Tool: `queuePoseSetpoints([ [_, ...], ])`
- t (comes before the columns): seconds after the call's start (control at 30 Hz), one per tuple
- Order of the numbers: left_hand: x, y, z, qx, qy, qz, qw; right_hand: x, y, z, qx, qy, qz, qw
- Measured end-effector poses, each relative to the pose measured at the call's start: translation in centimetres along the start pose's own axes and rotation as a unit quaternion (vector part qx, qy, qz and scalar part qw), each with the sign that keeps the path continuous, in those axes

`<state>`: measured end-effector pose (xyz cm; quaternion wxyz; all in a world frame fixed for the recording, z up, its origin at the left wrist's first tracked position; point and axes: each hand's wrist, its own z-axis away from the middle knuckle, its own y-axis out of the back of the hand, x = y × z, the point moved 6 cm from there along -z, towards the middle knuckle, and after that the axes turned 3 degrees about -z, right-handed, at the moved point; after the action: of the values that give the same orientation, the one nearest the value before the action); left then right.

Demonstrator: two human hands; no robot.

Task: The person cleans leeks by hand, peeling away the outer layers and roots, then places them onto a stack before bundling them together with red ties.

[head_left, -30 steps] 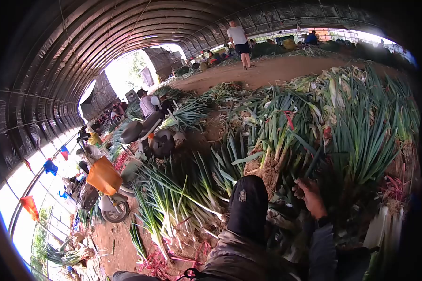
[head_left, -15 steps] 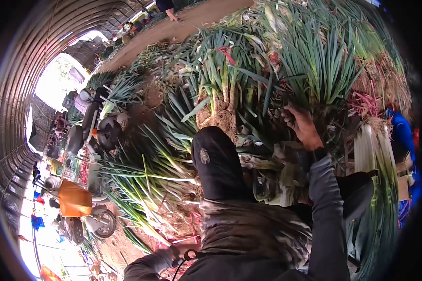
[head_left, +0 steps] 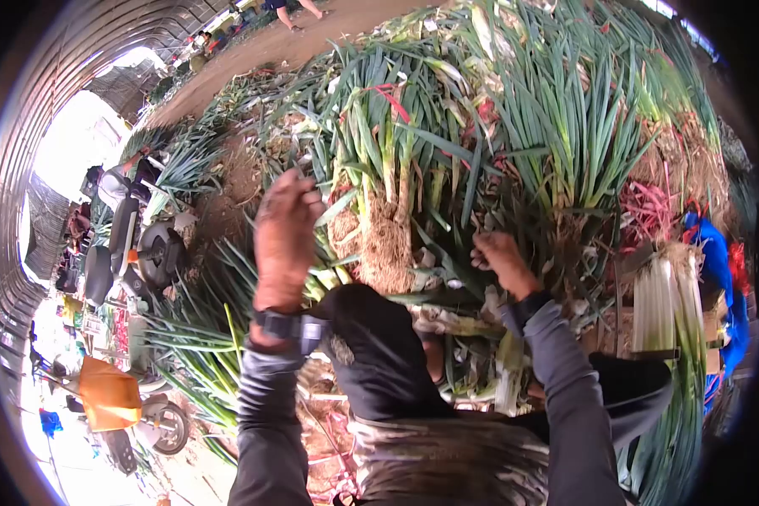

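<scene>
My left hand (head_left: pixel 285 240) is raised beside my knee, fingers curled; whether anything is in them cannot be made out. Ahead of my knees my right hand (head_left: pixel 506 261) is closed in a pinch, and what it may hold is too small to tell. Between and beyond the hands stands a rooty bundle of green onions (head_left: pixel 385 228) with a red tie round its leaves. Another green onion bundle (head_left: pixel 569 143) stands past my right hand. Loose green onions (head_left: pixel 198 337) lie to the left, partly behind my left forearm.
Trimmed stalks (head_left: pixel 670 304) lie at the right, near pink ties (head_left: pixel 645 211) and blue plastic (head_left: pixel 721 270). A scooter with an orange cover (head_left: pixel 110 392) and a motorbike (head_left: pixel 139 249) are on the left. A person's legs (head_left: pixel 295 13) show on the far path.
My left hand has come up from low beside my hip to in front of my knee. My right hand has shifted a little left and nearer to me. The view has tilted slightly.
</scene>
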<state>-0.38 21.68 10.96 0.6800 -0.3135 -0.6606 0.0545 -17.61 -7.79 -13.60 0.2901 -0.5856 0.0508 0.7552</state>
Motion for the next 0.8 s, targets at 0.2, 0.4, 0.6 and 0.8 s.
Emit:
queuePoseSetpoints([
  [0.2, -12.7, -7.8, -3.2, -0.015, 0.163, 0.096, 0.982, 3.3, -4.3, -8.9, 0.021, 0.126, 0.295, 0.947],
  [0.4, -16.4, -5.3, -2.8, 0.043, 0.223, 0.020, 0.974, 8.1, -10.0, -18.8, 0.042, 0.152, 0.274, 0.949],
  [0.6, -14.0, -5.8, -3.4, 0.057, 0.220, 0.029, 0.973, 14.9, -14.4, -27.2, 0.053, 0.069, 0.239, 0.967],
  [0.8, -14.1, -5.7, -3.8, 0.066, 0.232, 0.004, 0.971, 9.3, -12.1, -24.3, 0.042, 0.126, 0.288, 0.948],
])
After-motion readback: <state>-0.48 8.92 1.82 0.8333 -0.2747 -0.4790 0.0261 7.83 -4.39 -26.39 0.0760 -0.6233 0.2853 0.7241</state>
